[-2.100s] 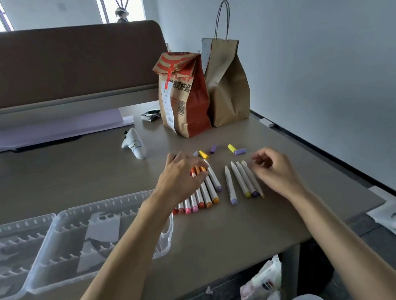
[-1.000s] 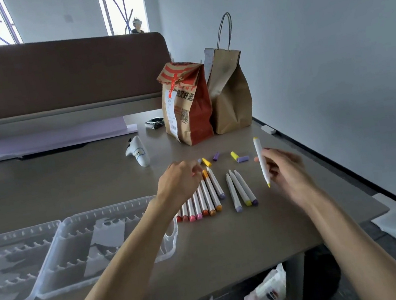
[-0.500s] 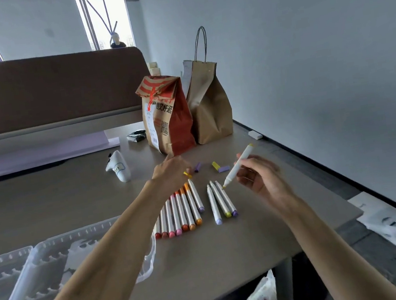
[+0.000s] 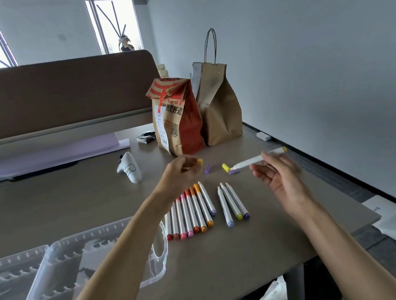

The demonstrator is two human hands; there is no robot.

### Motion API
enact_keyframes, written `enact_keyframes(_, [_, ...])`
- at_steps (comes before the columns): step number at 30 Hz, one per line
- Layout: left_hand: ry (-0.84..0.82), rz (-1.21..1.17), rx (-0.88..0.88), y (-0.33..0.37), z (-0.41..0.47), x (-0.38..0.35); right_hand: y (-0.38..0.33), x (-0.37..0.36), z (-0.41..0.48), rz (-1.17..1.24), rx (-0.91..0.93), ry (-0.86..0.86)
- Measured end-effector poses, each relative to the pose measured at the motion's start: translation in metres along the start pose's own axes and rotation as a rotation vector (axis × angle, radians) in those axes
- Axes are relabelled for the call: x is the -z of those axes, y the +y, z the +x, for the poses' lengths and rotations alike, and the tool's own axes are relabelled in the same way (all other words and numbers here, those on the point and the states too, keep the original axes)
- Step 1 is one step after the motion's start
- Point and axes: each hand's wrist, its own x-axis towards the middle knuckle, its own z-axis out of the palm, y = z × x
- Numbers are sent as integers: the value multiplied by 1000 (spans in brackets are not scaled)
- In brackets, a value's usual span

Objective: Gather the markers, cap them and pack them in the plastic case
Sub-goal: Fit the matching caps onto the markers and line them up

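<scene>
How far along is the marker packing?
Early. Done: markers lie gathered in rows beside the plastic case. In hand: right hand holds a yellow marker, left hand pinches a yellow cap. Left: three loose caps on the table, case holds no markers.

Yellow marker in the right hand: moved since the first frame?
Yes. The yellow marker lay beside the three markers on the table; the right hand now holds it raised, farther back toward the brown bag.

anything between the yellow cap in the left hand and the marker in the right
Nothing visible blocks it. The left hand pinches the yellow cap, the right hand holds the marker, with open air between. Three loose caps lie on the table, seemingly under that gap.
</scene>
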Motion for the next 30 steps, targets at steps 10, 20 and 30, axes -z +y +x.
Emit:
enact_keyframes(10, [-124,-698,56,17,-38,7,1,-7,-10,-103,76,-119])
enact_keyframes(20, [-89,-539,87,15,-41,1,10,-4,-9,-326,183,-119])
enact_keyframes(30, [-135,-378,66,12,-42,0,10,-5,-13,-435,200,-171])
